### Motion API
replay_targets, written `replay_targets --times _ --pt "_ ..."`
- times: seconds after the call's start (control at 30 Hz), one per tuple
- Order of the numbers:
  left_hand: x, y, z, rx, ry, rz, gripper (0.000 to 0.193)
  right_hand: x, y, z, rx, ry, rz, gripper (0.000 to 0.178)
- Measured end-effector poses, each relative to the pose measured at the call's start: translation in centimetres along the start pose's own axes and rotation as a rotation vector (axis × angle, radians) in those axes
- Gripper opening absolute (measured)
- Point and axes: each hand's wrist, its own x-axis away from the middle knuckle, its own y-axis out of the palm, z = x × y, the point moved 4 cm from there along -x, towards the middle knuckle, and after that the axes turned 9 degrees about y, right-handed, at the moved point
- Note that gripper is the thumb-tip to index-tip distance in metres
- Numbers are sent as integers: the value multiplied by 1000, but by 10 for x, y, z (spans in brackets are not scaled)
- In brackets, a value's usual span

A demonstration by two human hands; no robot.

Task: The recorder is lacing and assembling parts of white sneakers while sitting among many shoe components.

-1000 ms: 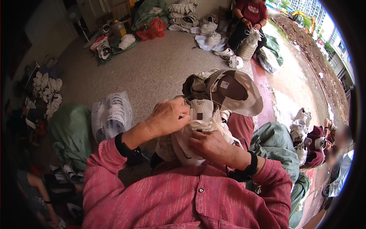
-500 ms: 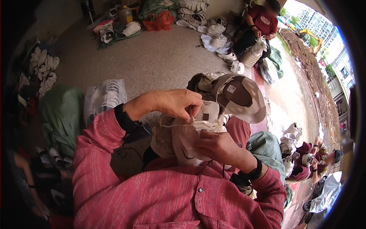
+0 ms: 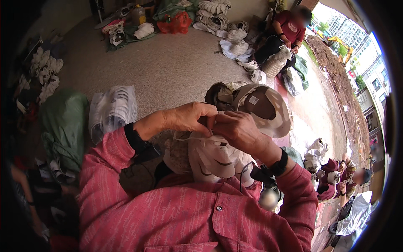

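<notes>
A pale beige shoe upper (image 3: 214, 157) rests on my lap, its eyelet edge under my fingers. From its left side a thin white shoelace (image 3: 184, 138) runs to my left hand (image 3: 191, 119), whose thumb and forefinger are closed in a pinch on it. My right hand (image 3: 241, 130) is closed too, its fingertips meeting the left ones above the upper. What the right fingers grip is hidden. Just beyond my hands lie more uppers, among them a beige one with a brown lining (image 3: 264, 105) and a small white label inside.
To the left stand a clear bag of stacked uppers (image 3: 115, 109) and a green sack (image 3: 65, 126). Piles of uppers (image 3: 214, 14) and a red plastic bag (image 3: 175, 23) lie at the back. A co-worker (image 3: 285, 33) sits far right, holding a stack of uppers.
My right hand has moved up and away from the upper's front to join my left fingertips. The left hand has stayed near its place, still pinching.
</notes>
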Motion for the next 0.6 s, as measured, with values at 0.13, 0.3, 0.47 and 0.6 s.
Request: replay_targets --times 0.13,0.3,0.47,0.6 --pt "-6 1 16 72 -307 -67 22 8 -64 55 356 139 50 11" --pt "-19 10 23 -190 -300 -99 24 23 -59 45 -747 644 -27 10" --pt "-15 14 9 96 -369 -20 23 20 -16 25 -1859 605 -17 23" --pt "-8 2 11 143 -336 -66 24 35 -52 101 -1928 495 332 22"
